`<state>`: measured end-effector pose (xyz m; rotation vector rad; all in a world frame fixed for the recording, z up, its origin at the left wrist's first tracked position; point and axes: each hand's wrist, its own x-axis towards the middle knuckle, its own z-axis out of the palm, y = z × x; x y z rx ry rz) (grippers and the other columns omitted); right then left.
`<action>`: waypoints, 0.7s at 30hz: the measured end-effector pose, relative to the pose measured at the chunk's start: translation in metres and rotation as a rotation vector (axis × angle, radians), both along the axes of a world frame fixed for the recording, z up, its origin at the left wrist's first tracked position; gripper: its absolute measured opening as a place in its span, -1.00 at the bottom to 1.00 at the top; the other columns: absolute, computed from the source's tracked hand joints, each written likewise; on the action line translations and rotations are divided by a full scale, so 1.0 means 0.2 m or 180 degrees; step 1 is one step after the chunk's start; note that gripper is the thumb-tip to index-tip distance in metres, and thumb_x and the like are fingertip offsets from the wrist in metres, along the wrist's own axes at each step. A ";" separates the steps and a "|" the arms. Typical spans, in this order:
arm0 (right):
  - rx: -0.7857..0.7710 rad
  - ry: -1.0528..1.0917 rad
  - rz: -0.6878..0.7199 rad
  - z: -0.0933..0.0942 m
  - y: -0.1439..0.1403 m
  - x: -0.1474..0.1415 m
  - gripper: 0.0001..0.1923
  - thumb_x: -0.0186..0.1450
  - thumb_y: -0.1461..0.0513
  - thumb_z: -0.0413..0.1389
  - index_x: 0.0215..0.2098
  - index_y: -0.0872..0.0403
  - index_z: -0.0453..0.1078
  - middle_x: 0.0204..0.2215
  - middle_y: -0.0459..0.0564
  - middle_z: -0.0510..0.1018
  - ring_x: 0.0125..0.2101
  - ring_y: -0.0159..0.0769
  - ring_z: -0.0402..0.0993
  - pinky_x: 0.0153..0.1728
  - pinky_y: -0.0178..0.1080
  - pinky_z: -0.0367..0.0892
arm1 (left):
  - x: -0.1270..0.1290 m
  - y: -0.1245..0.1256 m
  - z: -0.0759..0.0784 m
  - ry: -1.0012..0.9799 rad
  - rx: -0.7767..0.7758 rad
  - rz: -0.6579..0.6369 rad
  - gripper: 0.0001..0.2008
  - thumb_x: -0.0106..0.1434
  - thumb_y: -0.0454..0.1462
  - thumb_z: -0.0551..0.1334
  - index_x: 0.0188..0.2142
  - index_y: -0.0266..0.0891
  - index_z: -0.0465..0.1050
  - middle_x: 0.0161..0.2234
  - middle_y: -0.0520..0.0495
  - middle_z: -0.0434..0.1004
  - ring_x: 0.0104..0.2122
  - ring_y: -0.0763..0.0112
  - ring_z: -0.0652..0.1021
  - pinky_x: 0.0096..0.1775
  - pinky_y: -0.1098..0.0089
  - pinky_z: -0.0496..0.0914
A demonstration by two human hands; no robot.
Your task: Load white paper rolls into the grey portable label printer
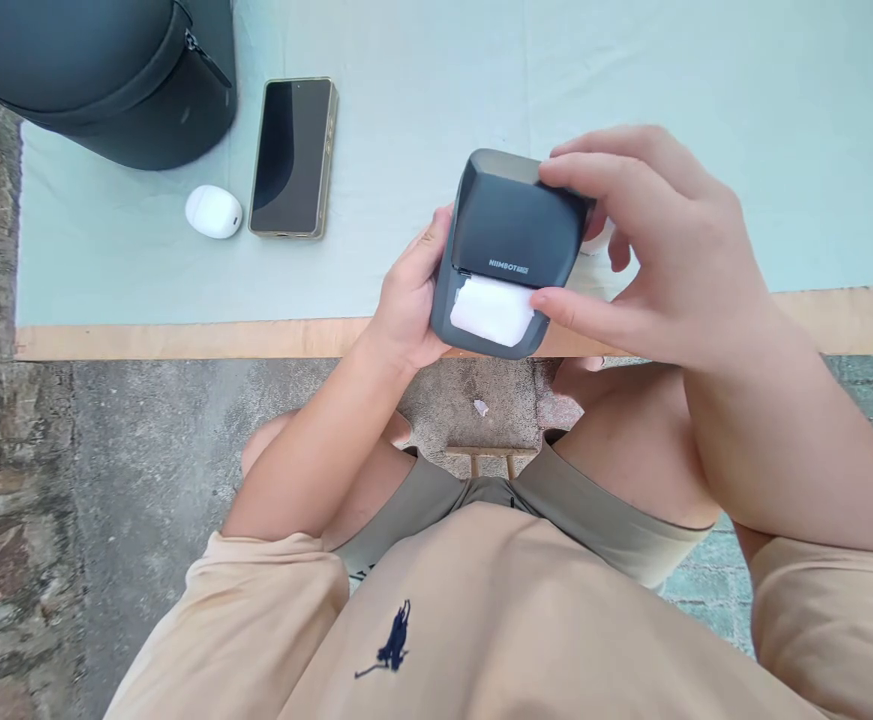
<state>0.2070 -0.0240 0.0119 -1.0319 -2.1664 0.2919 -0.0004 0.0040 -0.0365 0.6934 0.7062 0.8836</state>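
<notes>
A small dark grey label printer [507, 235] marked NIIMBOT is held above the table's near edge, with a white label strip [491, 310] sticking out of its front slot. My left hand [406, 300] grips the printer's left side from below. My right hand [653, 240] wraps over its right side, fingers on the top back edge and thumb at the lower right corner beside the label. A white object [598, 238] is partly hidden behind my right hand.
A pale green cloth [436, 120] covers the wooden table [181, 340]. On it lie a black phone [293, 157], a white earbud case [213, 211] and a dark zipped bag [121, 70] at the far left. Below are my knees and a concrete floor.
</notes>
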 end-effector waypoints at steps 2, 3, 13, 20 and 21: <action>-0.0041 0.0026 -0.0031 0.01 0.00 0.01 -0.44 0.35 0.00 0.33 0.28 -0.25 0.39 0.19 0.01 0.58 -0.06 -0.10 0.65 -0.13 -0.04 0.67 | 0.00 0.00 0.01 -0.0013 0.0051 -0.0004 -0.53 0.45 0.17 0.14 -0.13 -0.12 0.60 -0.03 -0.08 0.75 0.47 -0.07 0.42 0.33 -0.09 0.51; 0.0012 0.0069 -0.0065 0.01 0.00 0.01 -0.47 0.35 -0.01 0.34 0.25 -0.22 0.41 0.16 0.03 0.58 -0.07 -0.11 0.65 -0.19 -0.07 0.66 | 0.00 0.00 0.02 -0.0094 0.0089 -0.0030 -0.51 0.45 0.18 0.13 -0.11 -0.12 0.60 -0.03 -0.09 0.75 0.48 -0.06 0.40 0.34 -0.09 0.50; 0.0186 0.1087 -0.1426 0.07 -0.06 -0.09 -0.78 0.55 0.05 0.12 -0.19 -0.04 0.46 -0.15 -0.08 0.54 -0.41 -0.40 0.55 -0.49 -0.19 0.38 | -0.01 -0.02 0.00 -0.0072 0.0285 -0.0082 -0.60 0.35 0.10 0.34 -0.01 -0.07 0.56 -0.08 -0.02 0.68 0.30 -0.07 0.57 0.20 0.03 0.57; 0.0220 0.0430 -0.1195 0.04 -0.01 -0.09 -0.97 0.38 0.23 0.21 -0.20 -0.03 0.46 -0.26 -0.12 0.64 -0.31 -0.26 0.64 -0.51 -0.20 0.35 | -0.01 -0.03 0.00 -0.0101 0.0223 -0.0078 -0.55 0.39 0.15 0.27 0.01 -0.11 0.52 -0.01 -0.07 0.67 0.39 -0.10 0.50 0.31 -0.05 0.51; 0.0154 0.0162 -0.1053 0.02 0.00 -0.08 -0.86 0.31 0.27 0.21 -0.16 -0.03 0.47 -0.26 -0.15 0.67 -0.35 -0.26 0.63 -0.50 -0.20 0.36 | -0.01 -0.03 0.00 -0.0131 0.0236 -0.0113 -0.55 0.38 0.14 0.29 0.03 -0.10 0.51 -0.01 -0.07 0.68 0.38 -0.09 0.52 0.29 -0.02 0.54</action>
